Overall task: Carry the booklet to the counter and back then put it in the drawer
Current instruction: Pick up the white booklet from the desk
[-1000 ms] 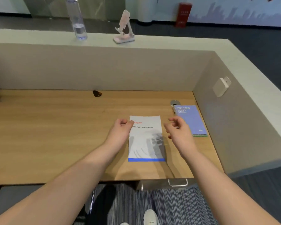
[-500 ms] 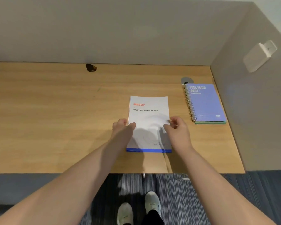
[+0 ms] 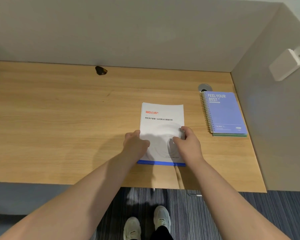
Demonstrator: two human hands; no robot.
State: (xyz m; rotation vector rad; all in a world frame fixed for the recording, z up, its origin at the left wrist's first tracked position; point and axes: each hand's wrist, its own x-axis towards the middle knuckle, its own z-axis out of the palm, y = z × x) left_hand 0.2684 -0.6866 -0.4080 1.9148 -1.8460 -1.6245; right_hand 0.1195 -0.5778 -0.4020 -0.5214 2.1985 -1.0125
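A white booklet (image 3: 162, 122) with red and black print and a blue bottom stripe lies flat on the wooden desk (image 3: 59, 127). My left hand (image 3: 135, 144) grips its left edge, thumb on the cover. My right hand (image 3: 187, 144) pinches its right edge, thumb on top and fingers curled at the side. A metal drawer handle (image 3: 194, 195) peeks out under the desk's front edge; the drawer itself is hidden.
A purple spiral notebook (image 3: 223, 113) lies at the right by a cable grommet (image 3: 204, 87). A small dark object (image 3: 100, 70) sits near the back wall. Grey partitions close the back and right, with a white box (image 3: 287, 64) on the right one.
The view tilted down and closer to the desk. Both hands slid from the booklet's upper part to its middle edges and closed on them.
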